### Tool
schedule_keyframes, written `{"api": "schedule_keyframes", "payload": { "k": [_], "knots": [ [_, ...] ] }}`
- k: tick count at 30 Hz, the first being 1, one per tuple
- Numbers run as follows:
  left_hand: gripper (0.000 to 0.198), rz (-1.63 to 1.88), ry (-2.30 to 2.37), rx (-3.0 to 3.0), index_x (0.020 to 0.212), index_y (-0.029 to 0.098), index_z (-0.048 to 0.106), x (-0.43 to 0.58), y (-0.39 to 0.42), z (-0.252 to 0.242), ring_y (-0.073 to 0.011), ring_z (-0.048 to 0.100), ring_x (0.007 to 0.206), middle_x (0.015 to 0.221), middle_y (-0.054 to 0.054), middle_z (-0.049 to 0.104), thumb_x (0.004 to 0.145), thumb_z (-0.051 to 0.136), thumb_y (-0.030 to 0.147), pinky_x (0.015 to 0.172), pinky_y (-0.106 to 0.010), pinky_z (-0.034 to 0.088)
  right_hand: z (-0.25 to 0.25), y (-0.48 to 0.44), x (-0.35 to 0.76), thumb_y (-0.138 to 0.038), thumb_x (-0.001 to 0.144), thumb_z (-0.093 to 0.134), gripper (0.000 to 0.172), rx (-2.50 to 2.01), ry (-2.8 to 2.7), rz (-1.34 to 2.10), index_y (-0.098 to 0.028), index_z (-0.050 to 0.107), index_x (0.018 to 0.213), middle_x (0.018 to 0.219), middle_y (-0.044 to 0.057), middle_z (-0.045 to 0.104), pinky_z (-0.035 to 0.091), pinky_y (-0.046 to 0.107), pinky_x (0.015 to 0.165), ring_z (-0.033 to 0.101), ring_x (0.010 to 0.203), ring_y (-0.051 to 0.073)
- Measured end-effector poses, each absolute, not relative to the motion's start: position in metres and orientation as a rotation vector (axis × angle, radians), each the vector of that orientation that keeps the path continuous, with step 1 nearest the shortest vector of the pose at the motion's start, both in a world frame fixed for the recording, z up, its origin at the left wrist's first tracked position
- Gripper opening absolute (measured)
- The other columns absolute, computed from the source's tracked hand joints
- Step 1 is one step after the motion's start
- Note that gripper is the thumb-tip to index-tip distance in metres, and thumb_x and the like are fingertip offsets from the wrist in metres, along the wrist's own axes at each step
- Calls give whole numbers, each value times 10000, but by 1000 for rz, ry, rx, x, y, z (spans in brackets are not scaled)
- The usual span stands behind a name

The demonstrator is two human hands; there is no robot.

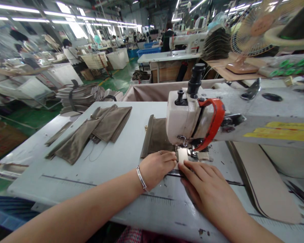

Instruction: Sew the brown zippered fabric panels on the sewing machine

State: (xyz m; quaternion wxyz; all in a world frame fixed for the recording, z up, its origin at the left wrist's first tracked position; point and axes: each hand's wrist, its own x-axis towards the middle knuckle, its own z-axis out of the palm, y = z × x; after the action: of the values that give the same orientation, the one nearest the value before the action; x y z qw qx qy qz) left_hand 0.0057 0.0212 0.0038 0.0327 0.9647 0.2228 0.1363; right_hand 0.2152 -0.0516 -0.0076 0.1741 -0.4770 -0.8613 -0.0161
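Beneath the sewing machine head [182, 118] lies an olive-brown fabric piece [158, 135] with a stiff folded strip and a small brass-coloured fitting at its left end. My left hand [158, 167], wearing a silver bangle, is closed with its fingertips pinched at the fabric's near right edge. A small pale piece [182, 155] sits beside the presser foot [193, 154]. My right hand [205, 179] lies with fingers stretched out, its index fingertip touching the near end of that pale piece. The needle point is hard to make out.
Stitched olive-brown pieces [111, 123] with loose thread lie on the left of the machine table [111, 175]. Long beige panels [266, 182] and scissors [300, 194] are at the right. An orange guard [214, 121] curves near the needle. Behind stand a fan [253, 33] and several people.
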Motion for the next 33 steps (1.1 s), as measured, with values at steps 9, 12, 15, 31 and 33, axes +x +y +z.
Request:
{"api": "schedule_keyframes", "payload": {
  "k": [9,12,15,31,33],
  "knots": [
    [166,457,838,2901,982,125,605,15,34,3,-179,585,1023,1008,-77,622,971,446,171,991,-335,485,-4,-32,215,-356,945,500,437,-1458,-2505,-136,-190,495,1350,1308,61,552,435,449,815,521,984,275],
    [163,474,913,2859,992,123,611,16,38,1,-180,582,1053,1051,-81,628,959,453,140,993,-323,488,-5,-27,213,-370,953,485,460,-1490,-2512,-186,-186,474,1374,1342,67,536,432,457,799,533,978,284],
    [168,422,976,2895,1025,113,616,17,41,-2,-194,583,1082,1087,-82,641,932,478,102,1010,-339,484,-5,-25,212,-383,958,475,490,-1517,-2512,-195,-174,445,1401,1334,86,546,424,464,806,539,994,296],
    [184,526,1038,2885,1010,123,654,19,39,7,-170,613,1070,1034,-50,698,911,511,64,994,-311,502,-6,-23,206,-323,942,515,479,-1450,-2394,-59,-151,456,1385,1278,125,573,406,488,906,503,1111,311],
    [183,548,1013,2877,1017,120,656,17,39,5,-173,618,1065,1046,-57,697,910,517,70,992,-317,507,-2,-25,204,-313,934,531,457,-1446,-2379,-58,-158,482,1361,1254,123,585,418,479,908,512,1110,295]
  ]
}}
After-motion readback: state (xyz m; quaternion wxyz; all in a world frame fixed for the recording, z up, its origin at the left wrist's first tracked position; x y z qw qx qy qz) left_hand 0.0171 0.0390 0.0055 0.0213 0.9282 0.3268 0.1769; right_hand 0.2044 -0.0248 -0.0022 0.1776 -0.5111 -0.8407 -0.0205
